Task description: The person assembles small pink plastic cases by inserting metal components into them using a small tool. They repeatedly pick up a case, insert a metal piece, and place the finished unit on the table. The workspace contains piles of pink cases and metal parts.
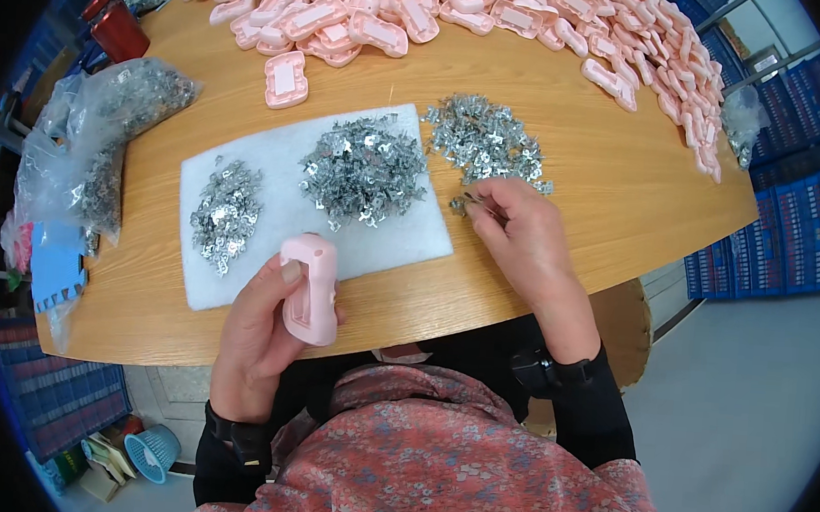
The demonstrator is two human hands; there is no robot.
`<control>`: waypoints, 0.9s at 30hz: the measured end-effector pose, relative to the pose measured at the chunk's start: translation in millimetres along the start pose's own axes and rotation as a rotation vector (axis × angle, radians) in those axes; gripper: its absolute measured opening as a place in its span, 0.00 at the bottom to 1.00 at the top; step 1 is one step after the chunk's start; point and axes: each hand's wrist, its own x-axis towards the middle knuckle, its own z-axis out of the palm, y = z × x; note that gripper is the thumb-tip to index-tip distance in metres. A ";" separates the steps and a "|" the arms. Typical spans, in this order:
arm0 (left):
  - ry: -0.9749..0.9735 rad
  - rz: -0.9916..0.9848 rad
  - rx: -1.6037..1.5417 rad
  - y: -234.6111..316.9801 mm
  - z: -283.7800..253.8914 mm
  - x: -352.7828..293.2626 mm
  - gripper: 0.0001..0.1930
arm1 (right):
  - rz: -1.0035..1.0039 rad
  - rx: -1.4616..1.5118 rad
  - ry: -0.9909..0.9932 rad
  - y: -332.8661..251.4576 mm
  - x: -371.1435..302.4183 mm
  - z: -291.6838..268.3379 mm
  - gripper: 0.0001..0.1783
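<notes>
A pink plastic casing [321,283] with a recessed opening is gripped in my left hand [268,313], the thumb laid over its upper edge. It is tilted above the table's near edge. My right hand [521,230] pinches a small metal piece [471,199] between thumb and fingertips, beside the near side of the right-hand pile of metal clips [487,140]. On a white foam sheet [279,290] lie two more heaps: a large pile of silvery metal clips [364,169] in the middle and a smaller pile of metal pieces [227,213] at the left.
Many pink casings [378,30] are heaped along the far side of the wooden table [622,209]. One single casing [286,80] lies nearer. Clear bags of metal parts [106,121] and a red canister [117,28] stand at the left. Blue crates [792,235] are stacked beyond the right edge.
</notes>
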 end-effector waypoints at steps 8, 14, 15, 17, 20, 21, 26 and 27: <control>-0.043 -0.087 -0.100 11.2 2.1 -13.0 0.23 | -0.032 -0.020 -0.084 -22.2 25.0 14.8 0.09; -0.140 -0.126 0.052 10.8 -8.2 -23.0 0.27 | -0.184 0.055 -0.356 -72.4 32.1 45.4 0.09; -0.149 -0.132 0.063 13.1 -8.1 -26.7 0.25 | -0.222 0.065 -0.371 -76.6 35.6 55.0 0.09; -0.165 -0.147 0.084 13.9 -14.8 -31.7 0.24 | -0.308 0.056 -0.392 -89.3 42.7 70.6 0.09; -0.192 -0.140 0.081 15.4 -20.0 -37.6 0.23 | -0.399 0.045 -0.427 -108.6 55.0 94.4 0.08; -0.203 -0.135 0.075 16.3 -20.8 -38.6 0.22 | -0.423 0.027 -0.440 -110.5 58.9 100.9 0.10; -0.205 -0.086 0.047 10.7 -29.6 -42.4 0.23 | -0.397 -0.058 -0.312 -113.7 82.6 90.4 0.09; -0.204 -0.077 0.048 9.9 -29.7 -42.5 0.23 | -0.367 -0.038 -0.283 -110.9 85.7 79.8 0.09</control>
